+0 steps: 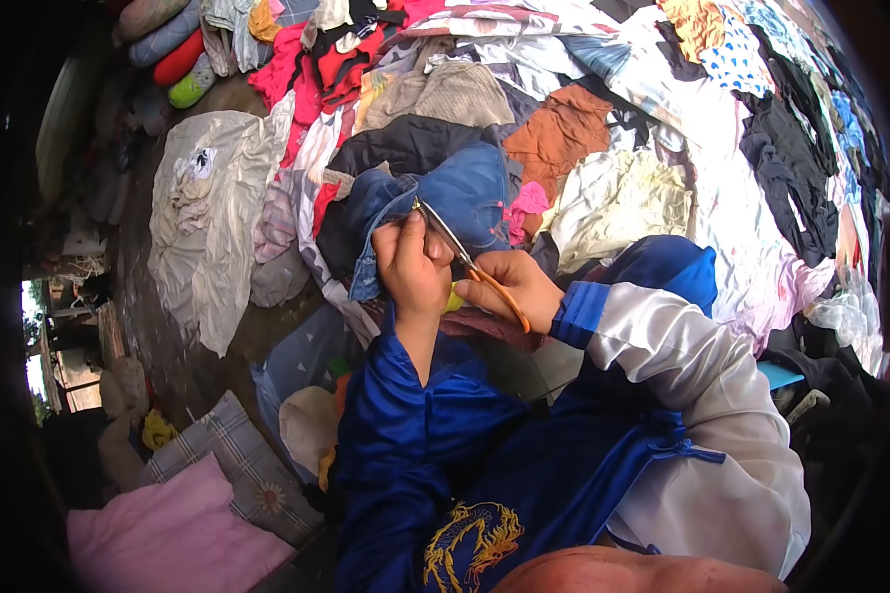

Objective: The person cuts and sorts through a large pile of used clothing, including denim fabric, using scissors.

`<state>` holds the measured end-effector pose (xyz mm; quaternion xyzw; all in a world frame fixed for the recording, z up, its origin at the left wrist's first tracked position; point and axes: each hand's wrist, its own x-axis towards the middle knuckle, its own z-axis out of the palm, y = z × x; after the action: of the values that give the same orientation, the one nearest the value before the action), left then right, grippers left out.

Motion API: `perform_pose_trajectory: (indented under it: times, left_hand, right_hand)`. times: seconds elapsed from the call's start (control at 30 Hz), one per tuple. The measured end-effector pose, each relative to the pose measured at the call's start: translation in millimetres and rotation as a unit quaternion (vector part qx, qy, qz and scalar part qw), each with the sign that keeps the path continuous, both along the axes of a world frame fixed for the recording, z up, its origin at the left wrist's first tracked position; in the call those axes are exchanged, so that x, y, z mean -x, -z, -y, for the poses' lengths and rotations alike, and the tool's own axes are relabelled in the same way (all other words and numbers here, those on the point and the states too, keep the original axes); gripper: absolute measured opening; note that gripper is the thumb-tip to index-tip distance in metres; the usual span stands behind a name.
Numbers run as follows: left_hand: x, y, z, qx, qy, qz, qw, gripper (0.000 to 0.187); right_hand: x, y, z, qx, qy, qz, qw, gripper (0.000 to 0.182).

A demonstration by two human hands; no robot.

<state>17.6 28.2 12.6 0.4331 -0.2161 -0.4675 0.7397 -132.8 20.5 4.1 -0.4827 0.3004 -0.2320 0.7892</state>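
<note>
Bare skin [633, 573] nearest! Left grip [414, 265] pinches denim [465, 193], right grip [524, 282] wraps scissors [451, 237]; denim's likely stiff, best held beside left grip.

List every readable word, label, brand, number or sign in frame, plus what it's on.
No readable text in view.
Denim garment: no legible label or brand.
Scissors: no legible mark.
Gold embroidery on the blue clothing: a dragon figure, not lettering.
Small white cloth at left: dark marks, too small to tell if lettering.
Heaped clothes: any tags or print too small or blurred to read.
</note>
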Motion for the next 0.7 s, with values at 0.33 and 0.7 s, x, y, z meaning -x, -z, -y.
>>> perform_pose_trajectory:
  times: [0.33, 0.7]
  left_hand:
    - [-4, 6, -1, 0.005, 0.047, 0.131, 0.99, 0.014]
    - [0, 22, 1, 0.033, 0.045, 0.112, 0.992, 0.014]
  right_hand:
    - [-7, 6, 4, 0.157, 0.045, -0.098, 0.982, 0.033]
    - [-1, 9, 12, 0.319, 0.096, -0.202, 0.921, 0.05]
